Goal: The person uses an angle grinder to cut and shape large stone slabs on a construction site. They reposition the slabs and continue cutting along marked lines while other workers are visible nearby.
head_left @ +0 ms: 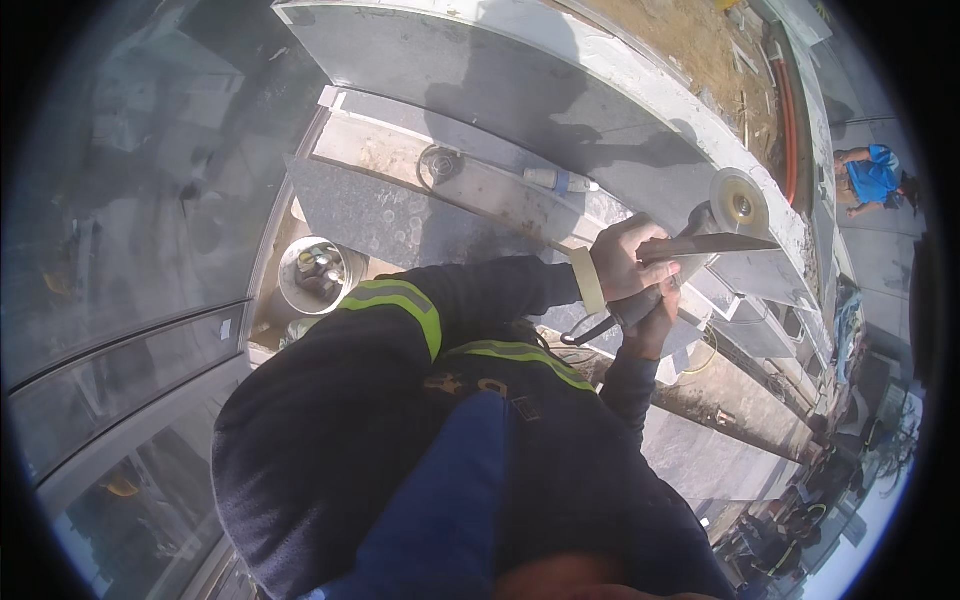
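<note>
An angle grinder (pixel 636 307) with a round pale disc (pixel 741 203) is in front of me, beside the grey slab edge. My right hand (pixel 657 325) is closed around the grinder's dark body, partly hidden behind the tool. Above it, my left hand (pixel 618 258), below a pale wristband (pixel 588 280), pinches a thin, flat grey strip (pixel 712 244), perhaps stone or tile. The strip crosses in front of the grinder near its disc; whether the two touch I cannot tell. A dark loop (pixel 585 333) hangs by the grinder's rear end.
A white bucket (pixel 285 278) with items inside stands at left. A clear bottle (pixel 560 180) and a round dark coil-like thing (pixel 440 168) lie on the ledge ahead. Grey slabs (pixel 360 205) surround me. Orange pipes (pixel 785 130) and a person in blue (pixel 872 180) are at far right.
</note>
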`<state>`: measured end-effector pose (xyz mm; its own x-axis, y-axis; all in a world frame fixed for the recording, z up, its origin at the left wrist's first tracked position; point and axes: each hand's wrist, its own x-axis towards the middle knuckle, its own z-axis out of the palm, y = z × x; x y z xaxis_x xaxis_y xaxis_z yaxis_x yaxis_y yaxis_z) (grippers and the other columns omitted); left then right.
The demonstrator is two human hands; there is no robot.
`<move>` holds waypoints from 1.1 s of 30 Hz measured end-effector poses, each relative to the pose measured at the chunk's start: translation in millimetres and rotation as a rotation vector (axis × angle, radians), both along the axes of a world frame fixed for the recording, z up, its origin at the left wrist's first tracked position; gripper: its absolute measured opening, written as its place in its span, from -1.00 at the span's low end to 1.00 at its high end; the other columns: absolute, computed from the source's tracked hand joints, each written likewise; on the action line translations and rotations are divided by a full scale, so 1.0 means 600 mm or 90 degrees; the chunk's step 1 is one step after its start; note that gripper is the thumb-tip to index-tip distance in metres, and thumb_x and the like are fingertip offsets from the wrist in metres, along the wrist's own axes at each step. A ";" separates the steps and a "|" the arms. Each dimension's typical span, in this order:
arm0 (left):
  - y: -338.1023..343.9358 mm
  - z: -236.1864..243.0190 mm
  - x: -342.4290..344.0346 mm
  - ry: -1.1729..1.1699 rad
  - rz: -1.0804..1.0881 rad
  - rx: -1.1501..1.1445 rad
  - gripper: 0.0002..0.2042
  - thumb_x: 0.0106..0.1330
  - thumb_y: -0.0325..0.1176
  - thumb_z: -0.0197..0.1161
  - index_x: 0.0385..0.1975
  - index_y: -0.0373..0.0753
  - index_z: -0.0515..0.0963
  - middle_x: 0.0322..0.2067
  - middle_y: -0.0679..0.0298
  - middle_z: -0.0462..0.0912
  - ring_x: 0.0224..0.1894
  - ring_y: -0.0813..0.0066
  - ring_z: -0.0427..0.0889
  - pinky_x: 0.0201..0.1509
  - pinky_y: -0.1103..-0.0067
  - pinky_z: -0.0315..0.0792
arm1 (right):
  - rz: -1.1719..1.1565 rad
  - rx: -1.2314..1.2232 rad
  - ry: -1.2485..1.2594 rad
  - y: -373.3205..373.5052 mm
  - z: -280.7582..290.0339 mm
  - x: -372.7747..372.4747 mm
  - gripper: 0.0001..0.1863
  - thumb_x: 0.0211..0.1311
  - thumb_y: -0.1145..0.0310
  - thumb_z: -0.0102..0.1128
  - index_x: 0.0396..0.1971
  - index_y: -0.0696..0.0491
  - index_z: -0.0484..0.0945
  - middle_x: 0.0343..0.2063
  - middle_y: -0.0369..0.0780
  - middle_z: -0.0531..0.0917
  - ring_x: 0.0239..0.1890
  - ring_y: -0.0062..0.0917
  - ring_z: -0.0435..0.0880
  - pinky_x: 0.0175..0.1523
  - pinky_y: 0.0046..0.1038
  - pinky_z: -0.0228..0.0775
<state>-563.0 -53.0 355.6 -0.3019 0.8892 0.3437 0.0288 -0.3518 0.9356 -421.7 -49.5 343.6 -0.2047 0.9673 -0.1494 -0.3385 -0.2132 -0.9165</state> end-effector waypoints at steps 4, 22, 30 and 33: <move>-0.154 -0.113 -0.087 -0.162 -0.013 -0.124 -0.70 0.23 -0.27 0.51 -0.34 -0.21 0.47 -0.49 0.35 0.47 -0.45 0.60 0.41 -0.40 0.51 0.30 | 0.203 -0.072 0.067 -0.020 -0.010 -0.086 -0.52 0.31 0.11 0.24 -0.03 0.26 0.56 -0.30 -0.18 0.67 -0.27 -0.51 0.70 -0.23 -0.51 0.58; -0.127 0.026 0.011 -0.277 0.028 -0.142 -0.33 0.37 -0.07 0.30 0.32 -0.43 0.34 0.10 0.10 0.56 0.08 0.31 0.60 0.17 0.42 0.49 | 0.243 0.062 0.157 0.048 0.096 -0.097 -0.48 0.46 -0.03 0.21 0.07 0.15 0.48 -0.16 -0.24 0.63 -0.14 -0.60 0.64 0.01 -0.46 0.51; -0.107 0.032 0.125 -0.332 0.042 -0.223 -0.36 0.40 -0.21 0.26 0.39 -0.40 0.27 0.14 0.08 0.55 0.13 0.31 0.58 0.17 0.43 0.50 | 0.305 -0.312 0.265 0.117 0.098 -0.021 -0.25 0.49 -0.39 -0.21 0.08 0.04 0.53 -0.24 -0.18 0.70 -0.21 -0.47 0.71 -0.10 -0.34 0.63; -0.120 -0.010 0.107 -0.229 0.055 -0.278 -0.39 0.39 -0.34 0.29 0.39 -0.41 0.26 0.16 0.05 0.55 0.17 0.28 0.56 0.21 0.38 0.50 | 0.288 -0.331 0.265 0.113 0.063 -0.010 -0.20 0.47 -0.45 -0.28 0.07 0.04 0.53 -0.26 -0.17 0.68 -0.22 -0.42 0.71 -0.13 -0.31 0.64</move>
<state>-498.9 -124.8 349.7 -0.4099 0.8925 -0.1882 -0.3067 0.0595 0.9499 -427.7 18.5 381.6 -0.6976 0.6055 -0.3830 -0.4093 -0.7756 -0.4806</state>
